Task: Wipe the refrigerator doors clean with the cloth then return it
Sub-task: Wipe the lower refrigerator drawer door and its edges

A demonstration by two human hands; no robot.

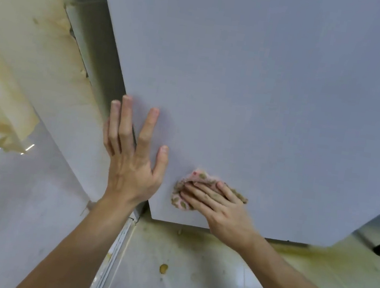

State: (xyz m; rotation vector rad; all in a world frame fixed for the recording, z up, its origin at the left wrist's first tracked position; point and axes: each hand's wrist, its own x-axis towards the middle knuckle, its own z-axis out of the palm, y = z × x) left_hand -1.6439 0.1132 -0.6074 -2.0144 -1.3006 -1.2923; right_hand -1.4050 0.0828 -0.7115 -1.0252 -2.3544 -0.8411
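Both bare forearms are seen reaching up from the bottom edge. A pink patterned cloth (186,191) is pressed flat against the pale grey refrigerator door (263,93) near its lower edge by the right hand (219,205), fingers extended over it. Just left, the left hand (133,160) is laid on the door's side edge, fingers spread apart. No writing can be read.

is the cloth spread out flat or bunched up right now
Bunched up. The pink patterned cloth sits as a crumpled wad under the right hand, pressed against the lower refrigerator door, with only small folds showing around the fingers.
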